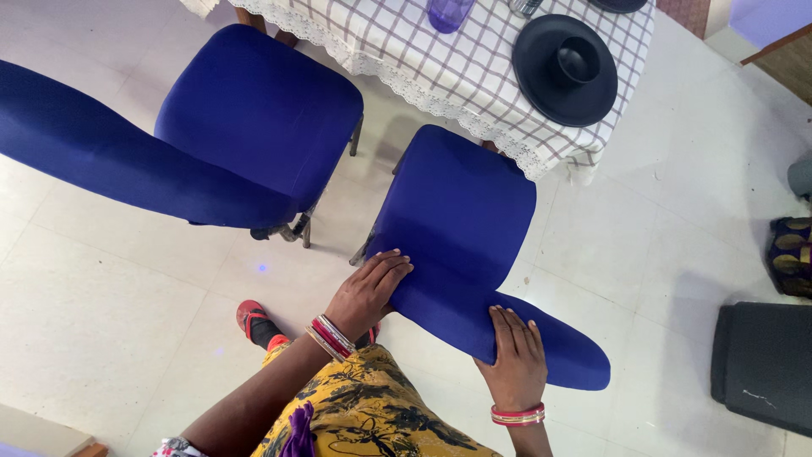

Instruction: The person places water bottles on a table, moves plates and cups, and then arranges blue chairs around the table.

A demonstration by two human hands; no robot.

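A blue fabric-covered chair (461, 211) stands below me, facing a table with a checked cloth (423, 59). My left hand (370, 290) rests flat on the left end of the chair's backrest (558, 351), fingers spread. Fingers together, my right hand (514, 360) presses on the backrest's top edge nearer the middle. Both wrists wear red and gold bangles. Neither hand holds a loose object. A black plate with a black cup upside down on it (565, 68) sits on the table near the chair.
A second blue chair (254, 118) stands to the left, beside the table. A purple glass (448, 13) sits on the table top. A dark grey box (765, 364) and a patterned cushion (791, 254) lie on the white tiled floor at the right.
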